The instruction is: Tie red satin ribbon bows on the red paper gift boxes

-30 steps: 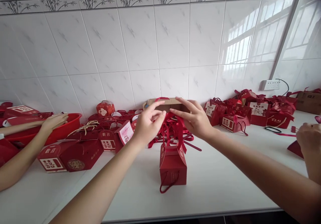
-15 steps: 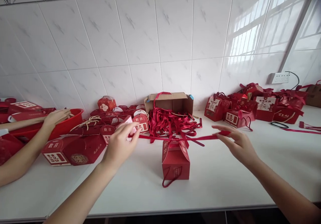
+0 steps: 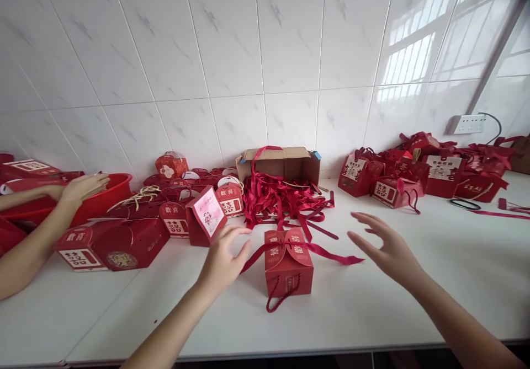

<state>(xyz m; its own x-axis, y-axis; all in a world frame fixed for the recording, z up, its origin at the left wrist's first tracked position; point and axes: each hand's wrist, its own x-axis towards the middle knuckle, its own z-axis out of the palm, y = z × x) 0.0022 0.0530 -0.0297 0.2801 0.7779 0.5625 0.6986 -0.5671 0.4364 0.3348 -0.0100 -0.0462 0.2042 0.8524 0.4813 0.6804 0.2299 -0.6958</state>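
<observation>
A small red gift box point(image 3: 289, 274) with a rope handle on its front stands upright on the white table before me. Across its folded top lies a red ribbon point(image 3: 327, 253), knotted or crossed at the middle, with one tail drooping to each side. My left hand point(image 3: 226, 256) is open by the left tail, fingers apart; whether it touches the ribbon I cannot tell. To the right, my right hand point(image 3: 385, 247) hovers open above the table, apart from the ribbon's other end.
Behind the box, a cardboard carton point(image 3: 285, 165) spills a heap of red ribbons point(image 3: 285, 201). More red boxes point(image 3: 132, 242) crowd the left, where another person's hands point(image 3: 83, 190) reach over a red basin point(image 3: 120, 190). Several ribboned boxes point(image 3: 443, 178) stand at the right by the wall.
Both hands have let go of the ribbon, which was stretched taut and now hangs loosely. My left hand has moved right and down, nearer the box. The view has tilted down slightly.
</observation>
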